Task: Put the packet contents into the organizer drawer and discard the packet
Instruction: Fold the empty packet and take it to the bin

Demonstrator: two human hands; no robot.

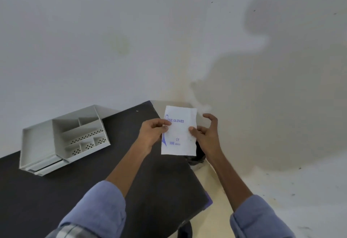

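A flat white packet point(179, 134) printed in blue with "GLOVES" and "100" is held upright above the table's right corner. My left hand point(153, 134) pinches its left edge between thumb and fingers. My right hand point(206, 134) grips its right edge with the thumb in front, the other fingers curled and spread behind. The white organizer point(60, 140) stands on the dark table point(93, 190) to the left, well apart from both hands. It has several open top compartments and low drawers point(47, 166) at its front, which look slightly pulled out.
A dark bin with a black liner point(197, 158) sits on the floor just beyond the table's right corner, mostly hidden behind the packet. A pale wall rises behind the table. Cream floor point(216, 190) runs along the table's right edge.
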